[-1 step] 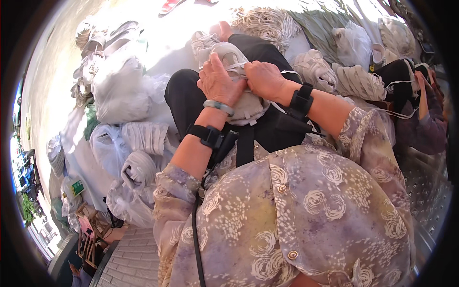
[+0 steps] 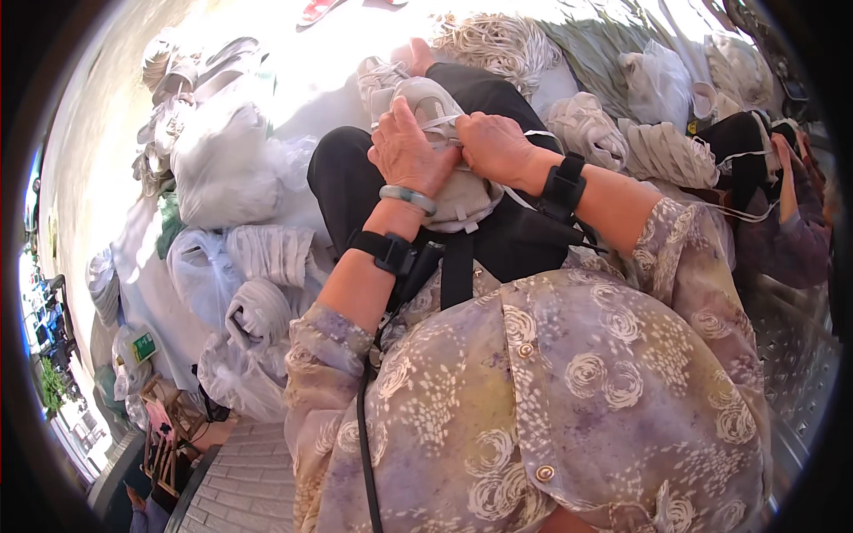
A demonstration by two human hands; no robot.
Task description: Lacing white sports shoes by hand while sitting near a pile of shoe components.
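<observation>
A pale beige shoe upper (image 2: 466,197) rests on my lap between my black-trousered legs, its toe end pointing away from me. My left hand (image 2: 410,153) grips it from the left, thumb across the top and fingers along the side. My right hand (image 2: 498,149) is closed in a pinch at the lacing, against the left thumb. A white shoelace (image 2: 544,134) runs out from behind the right fist, and another stretch crosses the upper ahead of the fingers. The pinched spot itself is hidden. Just beyond lies a second, laced pale shoe (image 2: 380,75).
Bundles of nested shoe uppers (image 2: 668,153) lie at the right, with a heap of pale laces (image 2: 498,46) at the far side. Plastic bags (image 2: 227,169) and more bundles (image 2: 259,313) cover the left. At the far right, a co-worker's hand (image 2: 785,153) is near a lace.
</observation>
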